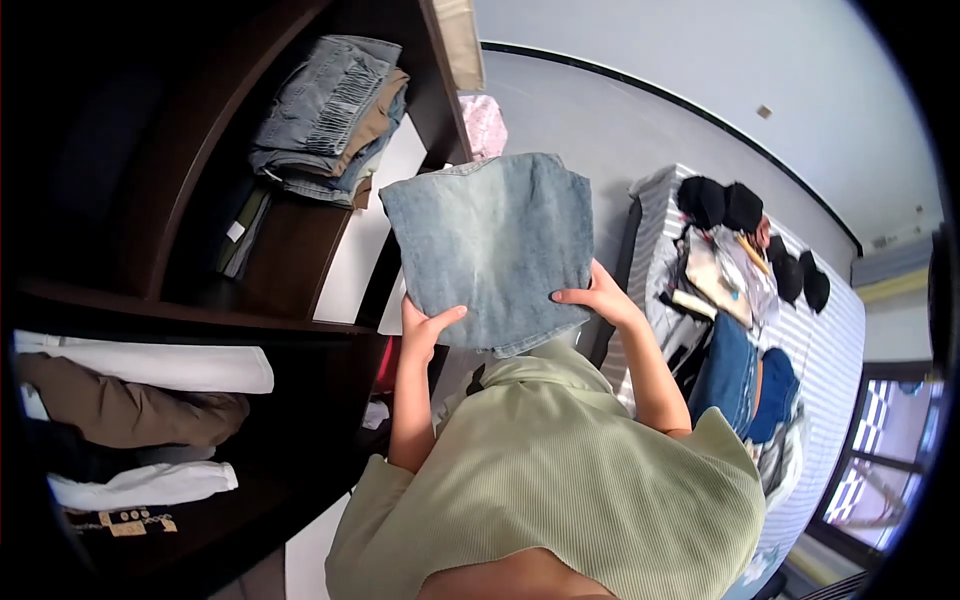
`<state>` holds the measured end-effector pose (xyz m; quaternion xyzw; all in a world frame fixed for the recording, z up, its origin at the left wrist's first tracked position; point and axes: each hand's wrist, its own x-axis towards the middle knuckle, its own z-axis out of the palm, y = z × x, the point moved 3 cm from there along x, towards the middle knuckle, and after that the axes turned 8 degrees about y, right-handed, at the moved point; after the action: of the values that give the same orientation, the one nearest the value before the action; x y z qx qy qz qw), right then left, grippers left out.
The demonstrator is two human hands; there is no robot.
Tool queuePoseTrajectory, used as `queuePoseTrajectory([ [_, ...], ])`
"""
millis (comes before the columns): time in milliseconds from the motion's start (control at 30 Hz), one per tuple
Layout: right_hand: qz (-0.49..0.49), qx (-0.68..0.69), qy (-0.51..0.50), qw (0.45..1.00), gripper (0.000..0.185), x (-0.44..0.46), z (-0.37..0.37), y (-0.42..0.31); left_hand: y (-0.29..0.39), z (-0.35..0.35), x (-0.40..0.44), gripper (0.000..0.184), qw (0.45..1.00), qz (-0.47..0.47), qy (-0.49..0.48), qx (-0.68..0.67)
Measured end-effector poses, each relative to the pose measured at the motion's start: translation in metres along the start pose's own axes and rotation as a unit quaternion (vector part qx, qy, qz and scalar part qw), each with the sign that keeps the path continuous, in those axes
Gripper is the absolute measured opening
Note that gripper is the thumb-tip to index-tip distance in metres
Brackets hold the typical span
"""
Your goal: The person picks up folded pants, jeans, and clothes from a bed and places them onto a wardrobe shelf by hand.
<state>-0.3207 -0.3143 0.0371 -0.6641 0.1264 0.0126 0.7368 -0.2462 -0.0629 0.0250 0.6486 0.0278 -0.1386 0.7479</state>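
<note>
A folded piece of light-blue denim, faded in the middle [490, 245], is held up in front of my body; its folding hides whether it is jeans or another garment. My left hand [428, 325] grips its lower left corner, thumb lying on top and the fingers underneath. On the right edge, my right hand [600, 297] clasps it the same way, thumb over the front face. To the left, a stack of folded denim and brown clothes [330, 120] sits on a dark shelf, a grey piece with frayed fringe on top.
The dark wooden wardrobe [240, 262] rises on my left, its lower compartment holding white trousers [150, 365] and brown ones [140, 400]. To the right, a striped bed [825, 370] carries black caps [722, 203], blue jeans [725, 370] and other clothes. A pink cloth [483, 127] is beyond the wardrobe.
</note>
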Motion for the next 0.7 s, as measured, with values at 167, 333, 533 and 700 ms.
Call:
queuePoseTrajectory([
  [167, -0.053, -0.027, -0.048, 0.997, 0.074, 0.053, -0.023, -0.033, 0.021, 0.023, 0.024, 0.064, 0.995, 0.048, 0.086, -0.032],
  [333, -0.075, -0.031, -0.091, 0.993, 0.076, 0.091, -0.034, -0.060, 0.031, 0.044, 0.033, 0.063, 0.982, 0.078, 0.164, -0.041],
  [533, -0.066, -0.008, -0.119, 0.991, 0.073, 0.124, -0.036, -0.064, 0.046, 0.058, 0.031, 0.062, 0.964, 0.110, 0.241, -0.015],
  [700, -0.098, -0.023, -0.156, 0.983, 0.075, 0.146, -0.024, -0.079, 0.048, 0.051, 0.039, 0.068, 0.958, 0.099, 0.266, -0.029],
])
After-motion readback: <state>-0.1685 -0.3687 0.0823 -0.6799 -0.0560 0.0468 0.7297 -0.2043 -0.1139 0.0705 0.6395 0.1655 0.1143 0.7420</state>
